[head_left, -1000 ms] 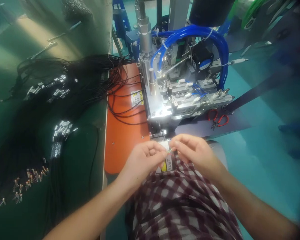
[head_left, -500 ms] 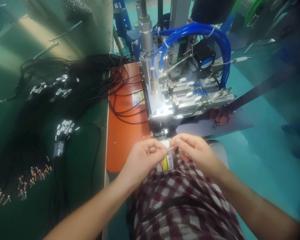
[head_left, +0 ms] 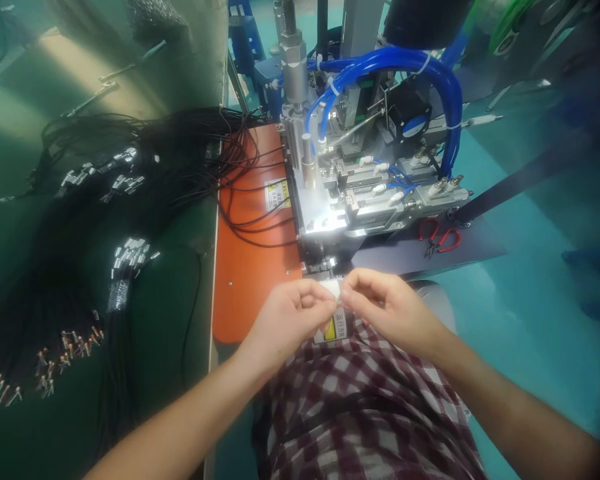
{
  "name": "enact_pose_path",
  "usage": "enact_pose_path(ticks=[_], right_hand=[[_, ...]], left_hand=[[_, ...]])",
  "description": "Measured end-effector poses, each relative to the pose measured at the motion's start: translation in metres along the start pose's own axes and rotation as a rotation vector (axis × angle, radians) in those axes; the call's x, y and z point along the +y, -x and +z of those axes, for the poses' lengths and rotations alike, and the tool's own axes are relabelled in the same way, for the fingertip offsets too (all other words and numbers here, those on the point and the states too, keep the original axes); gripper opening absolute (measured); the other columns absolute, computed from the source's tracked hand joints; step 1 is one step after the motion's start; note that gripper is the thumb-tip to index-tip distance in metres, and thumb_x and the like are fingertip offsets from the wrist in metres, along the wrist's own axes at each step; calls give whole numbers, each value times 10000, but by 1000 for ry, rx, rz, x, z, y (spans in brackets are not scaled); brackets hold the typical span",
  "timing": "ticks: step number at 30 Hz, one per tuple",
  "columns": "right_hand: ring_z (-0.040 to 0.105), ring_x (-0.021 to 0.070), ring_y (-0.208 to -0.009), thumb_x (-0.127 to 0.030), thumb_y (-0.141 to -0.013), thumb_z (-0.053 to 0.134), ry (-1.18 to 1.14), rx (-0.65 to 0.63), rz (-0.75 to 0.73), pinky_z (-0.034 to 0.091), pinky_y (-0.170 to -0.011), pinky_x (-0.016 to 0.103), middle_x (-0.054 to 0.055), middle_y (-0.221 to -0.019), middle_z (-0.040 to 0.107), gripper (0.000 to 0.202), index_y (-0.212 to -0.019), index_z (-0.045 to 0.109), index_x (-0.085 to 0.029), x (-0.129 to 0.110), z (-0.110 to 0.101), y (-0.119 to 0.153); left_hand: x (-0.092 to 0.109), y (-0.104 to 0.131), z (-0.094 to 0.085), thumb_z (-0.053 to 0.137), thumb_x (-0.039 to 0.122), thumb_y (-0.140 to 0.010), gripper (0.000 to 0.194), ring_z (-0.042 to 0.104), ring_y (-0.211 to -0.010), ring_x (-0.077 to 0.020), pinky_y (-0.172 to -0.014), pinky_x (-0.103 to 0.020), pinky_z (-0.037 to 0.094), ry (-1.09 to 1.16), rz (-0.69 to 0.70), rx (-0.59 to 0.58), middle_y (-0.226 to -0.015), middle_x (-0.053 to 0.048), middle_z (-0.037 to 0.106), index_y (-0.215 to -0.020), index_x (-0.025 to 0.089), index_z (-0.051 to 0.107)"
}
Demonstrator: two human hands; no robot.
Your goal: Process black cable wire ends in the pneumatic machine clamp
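Note:
In front of the machine, my left hand (head_left: 296, 312) and my right hand (head_left: 386, 303) meet fingertip to fingertip. Each is closed in a pinch, and what they hold between them is too small and too covered to name. Just below the fingers is a yellow and white label (head_left: 336, 325) with printed characters. The metal machine (head_left: 325, 217) stands directly beyond my hands, with thin black cables (head_left: 250, 230) running into its left side across an orange plate (head_left: 253, 293).
Bundles of black cables with silver connector ends (head_left: 131, 257) lie on the dark green table (head_left: 165, 373) at left. Copper-coloured wire ends (head_left: 83, 343) show farther left. Red-handled pliers (head_left: 440, 239) rest right of the machine, under curved blue air hoses (head_left: 453, 107).
A small, thin, shiny piece that showed between my fingertips is now mostly hidden. My right fingers have shifted slightly; the cables and machine stay put.

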State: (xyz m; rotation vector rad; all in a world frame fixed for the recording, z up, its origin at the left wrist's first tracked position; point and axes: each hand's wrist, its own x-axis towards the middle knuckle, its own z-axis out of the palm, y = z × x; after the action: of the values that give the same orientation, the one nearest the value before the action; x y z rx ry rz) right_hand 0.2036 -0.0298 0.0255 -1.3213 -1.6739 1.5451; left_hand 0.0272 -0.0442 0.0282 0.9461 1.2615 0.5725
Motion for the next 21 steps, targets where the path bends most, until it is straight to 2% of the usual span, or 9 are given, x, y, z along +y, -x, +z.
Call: enact_pose_path(ticks=[4,7,10,12,15,18,21], right_hand=[[389,101,-560,-287,-947,471,165,-89,-156,311,-525,242,-51,-621,445,235,-728,479,-203,2,-3,-3],[396,112,-597,-255,-954,451,119,-136,-245,332,-569,248,-40,-660,450,220,-741,479,-204,6,-4,-5],[410,125,-627,-259,-949,456,14,-66,-242,343,-589,257,-28,-681,452,222,-735,484,-205,11,-3,-8],[402,126,-631,-264,-943,467,-50,18,-209,341,-588,257,-28,-679,443,222,-730,482,-203,15,-4,-11],[397,118,-621,-268,-929,498,-132,98,-159,336,-579,252,-28,-672,451,216,-726,493,-194,22,-7,-21],[360,101,-568,-291,-908,534,-211,149,-131,301,-532,246,-39,-639,437,229,-707,494,-189,29,-7,-34],[317,91,-530,-328,-893,549,-286,202,-103,251,-493,242,-54,-598,401,266,-678,470,-193,38,-4,-45]], left_hand=[[1,0,-1,632,281,-790,137,422,-491,-57,-453,-158,295,6,-13,-34,-554,42,512,-747,156,596],[2,0,-3,636,272,-786,133,417,-486,-55,-447,-156,282,17,-37,-72,-553,39,516,-741,156,592],[5,0,-5,625,301,-810,145,396,-460,-52,-433,-162,266,-13,-38,-71,-548,36,528,-797,156,616],[6,-1,-7,624,305,-822,149,446,-493,-65,-461,-171,319,-56,20,-24,-593,25,554,-852,158,630],[6,-7,-10,607,257,-847,100,569,-663,-109,-593,-210,434,-237,235,111,-751,-9,615,-872,167,643],[2,-19,-13,569,174,-872,95,586,-802,-131,-708,-235,456,-560,565,263,-857,-24,618,-868,172,664],[-5,-33,-18,527,128,-897,141,570,-788,-121,-695,-223,450,-732,773,279,-833,-24,593,-911,154,665]])
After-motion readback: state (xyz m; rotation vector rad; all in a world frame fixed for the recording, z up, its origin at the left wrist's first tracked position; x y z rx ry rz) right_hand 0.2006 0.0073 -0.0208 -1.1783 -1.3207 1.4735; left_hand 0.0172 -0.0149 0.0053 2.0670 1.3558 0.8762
